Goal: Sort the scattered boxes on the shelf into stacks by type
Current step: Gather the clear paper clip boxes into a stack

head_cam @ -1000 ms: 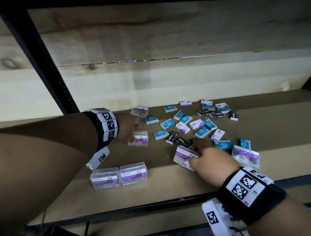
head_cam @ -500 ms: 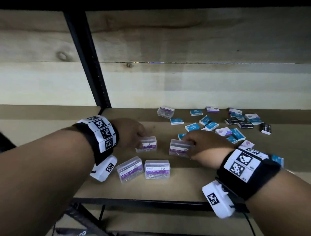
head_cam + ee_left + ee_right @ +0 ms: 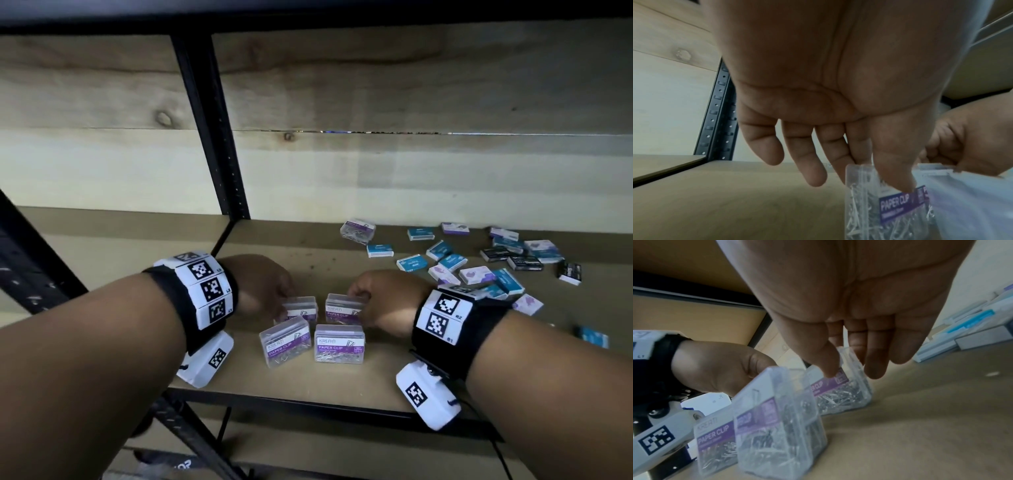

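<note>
Four clear, rigid paper-clip boxes (image 3: 339, 342) grouped near the shelf (image 3: 308, 387) front edge, none stacked yet. Behind, left hand (image 3: 260, 284) fingers pinching one, right hand (image 3: 387, 298) pinching another. Farther right, toward the back edge: small matte cardboard boxes (image 3: 479, 270) scattered, unsorted.

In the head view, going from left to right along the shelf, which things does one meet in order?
Black upright post → left hand → left rear paper clip box → right rear paper clip box → right hand → scattered small boxes.
</note>
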